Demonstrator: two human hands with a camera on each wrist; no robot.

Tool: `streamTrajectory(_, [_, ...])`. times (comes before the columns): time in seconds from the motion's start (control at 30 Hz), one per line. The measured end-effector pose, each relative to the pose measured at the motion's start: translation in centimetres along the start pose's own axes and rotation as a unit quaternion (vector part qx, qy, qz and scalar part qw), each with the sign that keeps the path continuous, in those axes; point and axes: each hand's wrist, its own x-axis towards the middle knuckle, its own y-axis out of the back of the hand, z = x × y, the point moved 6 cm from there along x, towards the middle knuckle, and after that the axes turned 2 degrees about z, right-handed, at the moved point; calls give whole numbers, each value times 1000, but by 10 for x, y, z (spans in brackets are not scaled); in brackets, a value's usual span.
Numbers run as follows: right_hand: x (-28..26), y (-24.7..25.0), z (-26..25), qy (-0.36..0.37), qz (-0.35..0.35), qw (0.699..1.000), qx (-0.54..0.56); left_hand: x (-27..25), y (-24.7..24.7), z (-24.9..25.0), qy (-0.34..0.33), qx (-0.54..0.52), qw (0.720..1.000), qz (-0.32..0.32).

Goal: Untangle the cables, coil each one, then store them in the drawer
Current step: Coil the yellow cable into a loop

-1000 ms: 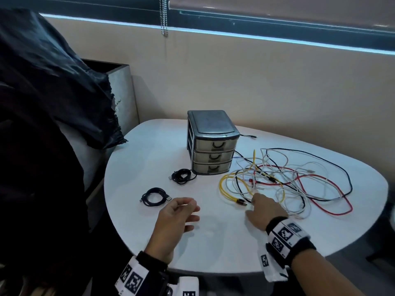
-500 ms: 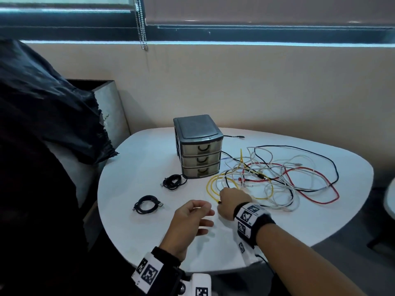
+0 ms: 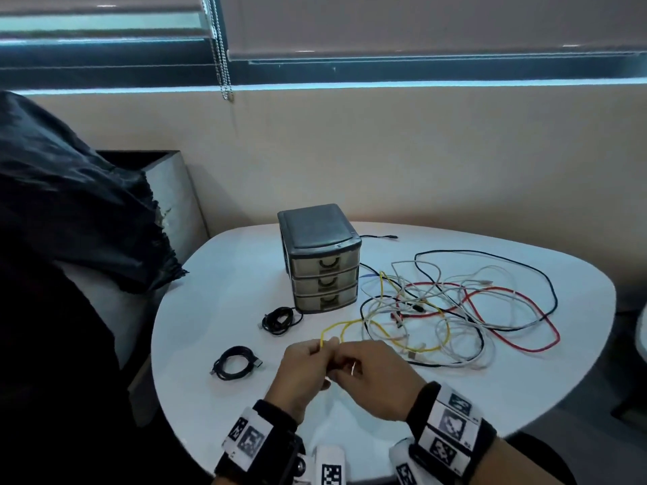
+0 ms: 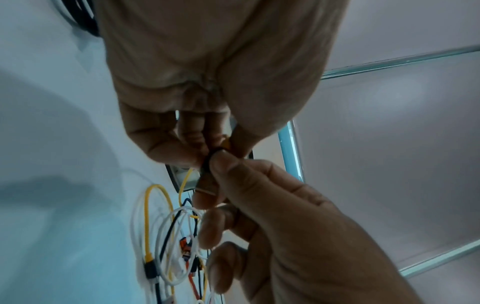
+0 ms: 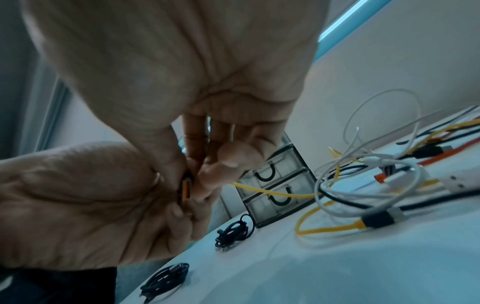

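Both sets of fingertips were pinched on the same little bit: the plug end of the yellow cable (image 3: 350, 324), an orange-and-black connector (image 5: 185, 189) squeezed between thumb and fingers. The left hand (image 3: 304, 369) and right hand (image 3: 371, 378) were touching each other right at the near edge of the white table (image 3: 217, 274), both clenched onto that plug, nothing loose.

From there the yellow cable ran off toward 1 o'clock into the tangle (image 3: 455, 309) of white, red and black leads, which sat at about 3 o'clock from the drawer unit (image 3: 320, 260). All three drawers looked closed. Two black cables were already coiled: one (image 3: 235, 363) at 9 o'clock from the hands, the other (image 3: 279, 320) at 11 o'clock, just beside the drawer unit's bottom corner.

My guess on handling: that yellow cable's light and floppy, slightly springy, so it'll snag on the white loops if yanked. Holding by the hard plug seems the smart spot, then feeding the cord through hand over hand.
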Motion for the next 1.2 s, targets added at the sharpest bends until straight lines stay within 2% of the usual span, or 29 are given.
streamTrajectory(0.07, [4,12,-1,-7,39,998,50,3,-1,11,-32,3,999,11])
streamTrajectory(0.13, [13,29,8,-47,97,984,142,3,1,26,-66,4,997,37])
streamTrajectory(0.17, [19,35,14,-65,100,977,176,1,1,35,-88,6,995,39])
streamTrajectory(0.3, [54,42,36,-120,-22,977,173,-23,-8,81,-211,8,977,10])
streamTrajectory(0.37, [72,48,53,-152,-40,975,154,-41,-8,103,-248,-30,968,-5])
streamTrajectory(0.47, [94,63,76,-223,-63,965,126,-65,12,131,-290,-91,952,10])
streamTrajectory(0.57, [111,99,77,-253,-65,964,57,-79,31,147,-327,-144,934,9])
streamTrajectory(0.67, [129,156,58,-248,7,967,50,-69,31,136,-295,-108,949,20])
streamTrajectory(0.8, [149,232,19,-195,157,954,165,-28,11,90,-204,-18,979,12])
streamTrajectory(0.83, [150,251,8,-165,192,957,141,-19,7,77,-187,15,982,11])
streamTrajectory(0.9, [151,282,-18,-97,225,970,-1,-7,-3,51,-157,85,984,-7])
streamTrajectory(1.0, [151,300,-48,-16,198,958,-205,-4,-14,29,-116,142,982,-35])
streamTrajectory(1.07, [151,304,-61,16,216,942,-257,-6,-18,28,-95,141,985,-39])
streamTrajectory(1.2, [152,309,-77,26,288,910,-297,-3,-12,38,-86,134,987,-22])
